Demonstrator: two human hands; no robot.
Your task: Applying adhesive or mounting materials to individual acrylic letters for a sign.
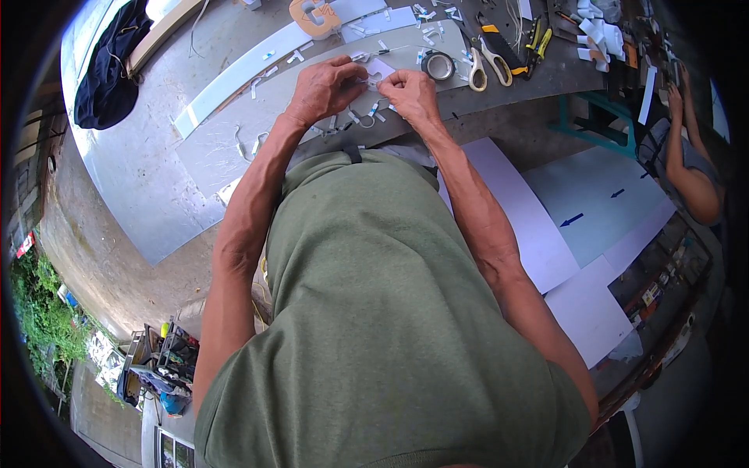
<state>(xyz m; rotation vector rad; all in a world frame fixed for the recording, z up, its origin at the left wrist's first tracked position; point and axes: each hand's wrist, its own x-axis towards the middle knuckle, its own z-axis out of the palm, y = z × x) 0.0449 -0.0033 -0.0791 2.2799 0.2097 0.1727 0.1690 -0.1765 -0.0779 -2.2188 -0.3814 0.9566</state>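
Over a grey board [207,160] on the table, my left hand [324,88] and my right hand [411,95] face each other with bent, pinching fingers. Between the fingertips shows a small whitish piece with thin wire [375,79]; its exact kind is too small to tell. Short white pieces joined by thin wires [365,117] lie close below the hands. Just beyond my right hand is a roll of black tape [438,65]. Scissors with cream handles [477,76] lie to the right of it.
A long pale curved strip [226,93] and an orange cut-out [315,17] lie farther back. Yellow-and-black pliers [544,44] sit at the right. Dark cloth [113,70] rests far left. Pale sheets [507,218] are to my right, near another person's arm [690,183].
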